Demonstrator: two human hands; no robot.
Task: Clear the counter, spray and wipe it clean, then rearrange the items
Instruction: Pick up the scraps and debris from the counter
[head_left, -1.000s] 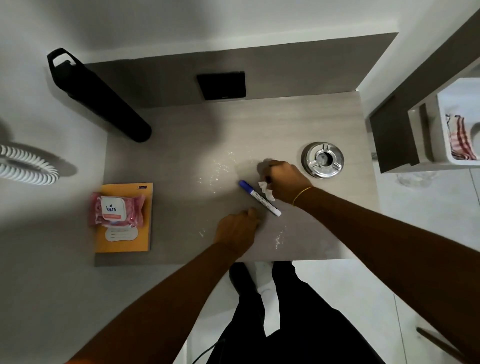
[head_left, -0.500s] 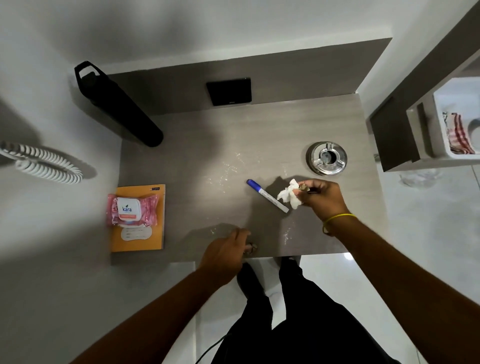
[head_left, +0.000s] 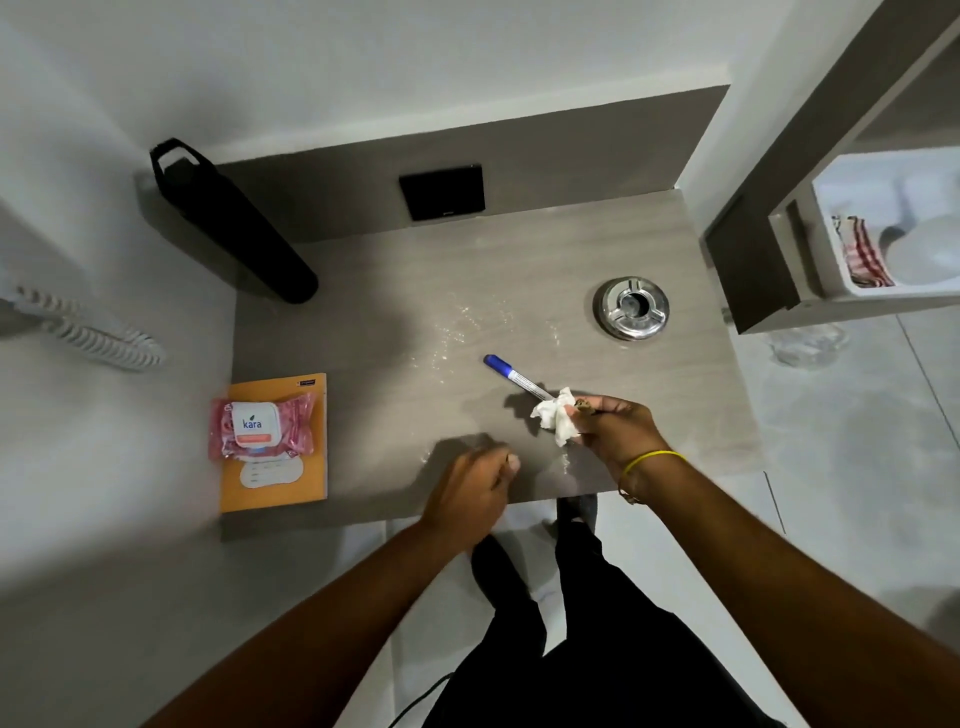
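We look down on the grey counter (head_left: 545, 249), set in a corner between white walls. A black bottle (head_left: 234, 223) stands at its far left corner. An orange notebook (head_left: 306, 467) lies flat at the near left edge, and a pink pack of wipes (head_left: 260, 427) sits on the notebook's upper half, hanging over its left side.

Our left hand (head_left: 467, 496) hovers over the near edge of the counter with its fingers curled in. We cannot tell whether anything is inside it. Our right hand (head_left: 615, 434), with a yellow band (head_left: 653, 458) on the wrist, is just right of it and a little further in. It pinches a crumpled white tissue (head_left: 555, 422) between thumb and fingertips. A small brown bit shows at those fingertips; we cannot tell what it is.

A round steel ashtray (head_left: 631, 308) sits towards the far right, well apart from both hands. A pen (head_left: 511, 375) with a blue cap lies at a slant in the middle of the counter. Its white end runs behind the tissue, and we cannot tell whether the two touch. Wet drops (head_left: 467, 325) glisten on the surface between the pen and the back wall, and a few more (head_left: 566, 462) lie near the front edge below the right hand.
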